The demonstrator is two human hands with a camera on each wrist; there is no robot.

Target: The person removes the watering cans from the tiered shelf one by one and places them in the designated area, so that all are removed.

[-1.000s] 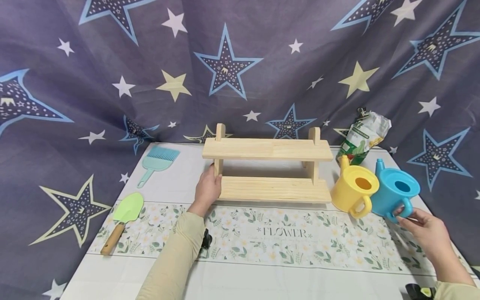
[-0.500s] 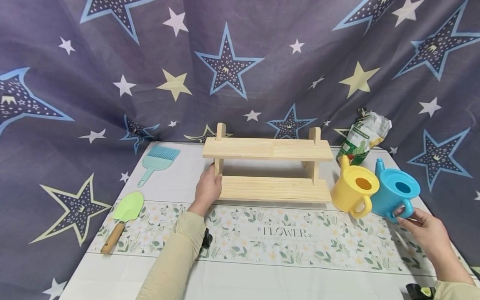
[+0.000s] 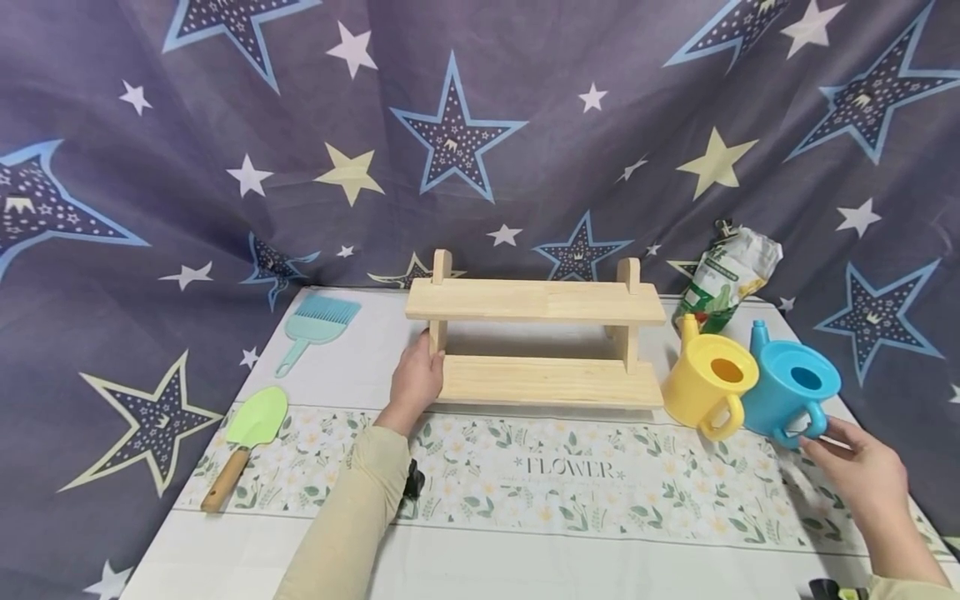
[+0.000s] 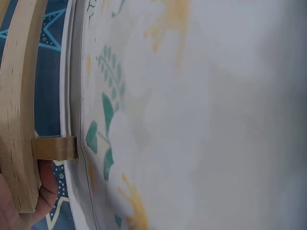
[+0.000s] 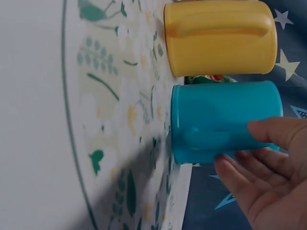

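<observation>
Head view is showing your right hand (image 3: 855,479) reaching up to the blue watering can (image 3: 791,390), a smooth plastic tub with a round open mouth, a short spout rising at its far side and a looped handle facing you. Your thumb is lying along that handle and your fingers (image 5: 240,177) are fanning loosely just under it, so you are touching the can rather than clamping it; the right wrist view is showing the same relaxed spread. Just left of that hand, the yellow watering can (image 3: 708,379) is standing touching the blue one, and a crumpled bag (image 3: 723,279) is leaning behind both. Your left hand (image 3: 414,382) is curling round the near left post of the wooden shelf (image 3: 536,343), a pale two-tier rack of plain boards, thumb in front and fingers hidden behind. Left of that hand, a teal brush (image 3: 317,323) and a green trowel (image 3: 243,437) are lying on the flowered table cover (image 3: 525,492). Left wrist view is giving you only a blurred shelf edge and one fingertip, and the blue can's base is being cut off behind your right fingers.
</observation>
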